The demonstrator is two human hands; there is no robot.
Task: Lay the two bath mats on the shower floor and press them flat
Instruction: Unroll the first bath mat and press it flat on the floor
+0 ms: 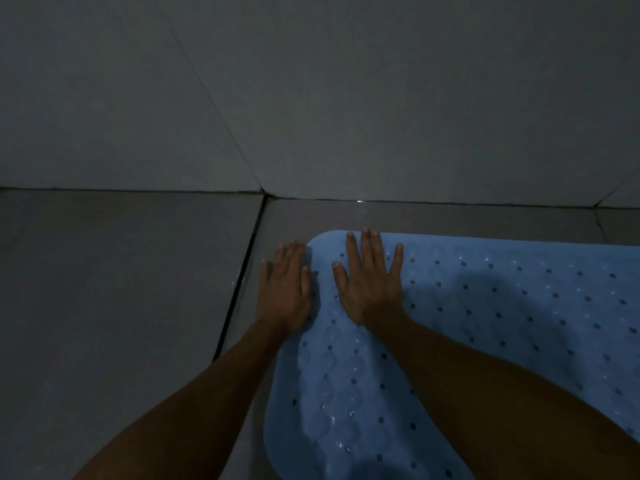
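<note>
One blue bath mat point(485, 306), perforated with drain holes, was laid on the tiled shower floor point(121, 289), its rounded far corner near the wall point(346, 98). The right hand point(372, 289) was pressed flat on that corner with fingers straight and spread. The left hand point(285, 289) was laid flat with fingers together along the mat's left edge, partly on the tile. The task was judged roughly half done: one mat was placed and being flattened. Two hands and one mat were counted; a second mat was not seen.
</note>
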